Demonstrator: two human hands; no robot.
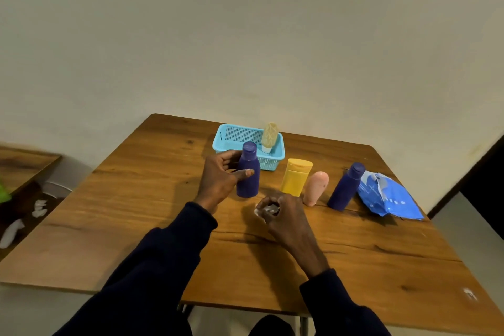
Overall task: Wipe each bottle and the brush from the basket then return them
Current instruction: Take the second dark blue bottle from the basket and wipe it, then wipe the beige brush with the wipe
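Looking down from the head camera, a wooden table (163, 226) is seen with the task's things on its far half. The near purple bottle (248, 181) is gripped by the left hand (218, 180): the thumb is laid across its front and the fingers are curled behind it, just in front of the blue basket (234, 135). Whether its base touches the table cannot be told. A crumpled white wipe (270, 209) is pinched in the right hand (285, 217), whose fingers are closed around it, near the bottle's foot but apart from it. The brush (269, 134) is stood inside the basket, at its right side. A yellow bottle (296, 179), a pink bottle (315, 189) and a second purple bottle (345, 188) are lined up to the right, with a blue pack of wipes (387, 196) beside the last. The step in hand is judged to be the wiping of the gripped bottle. To do it well, the wipe should be opened a little and passed over the whole wall, the cap and the base, while the bottle is turned by the left hand so that no part is hidden under the fingers.
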